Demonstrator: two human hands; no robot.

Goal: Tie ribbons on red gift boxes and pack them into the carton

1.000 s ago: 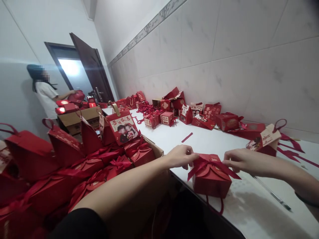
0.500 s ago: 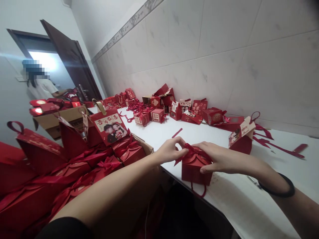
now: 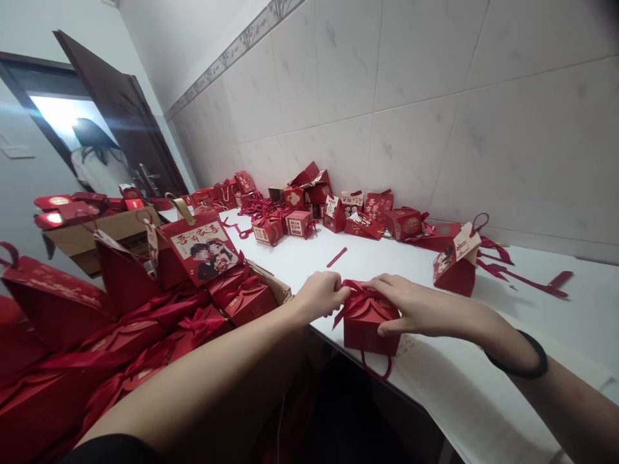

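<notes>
A small red gift box (image 3: pixel 367 334) with a scalloped folded top stands at the front edge of the white table (image 3: pixel 309 258). A red ribbon (image 3: pixel 356 299) is gathered across its top, and a cord handle (image 3: pixel 377 374) hangs from its front. My left hand (image 3: pixel 319 296) is closed at the box's upper left, pinching the ribbon there. Around the box's right side lies my right hand (image 3: pixel 411 306), thumb on the front and fingers over the top, partly covering the ribbon.
At left, a carton (image 3: pixel 271 280) holds several red gift boxes (image 3: pixel 249 301). More boxes (image 3: pixel 300 223) and ribbons line the tiled wall. A house-shaped box (image 3: pixel 457 264) stands right of my hands. A person (image 3: pixel 99 161) is by the doorway, beyond another carton (image 3: pixel 97 238).
My left hand has closed tighter and drawn slightly away from the ribbon's centre. The right hand stays on the box. The person has turned away toward the doorway, and the view has shifted slightly.
</notes>
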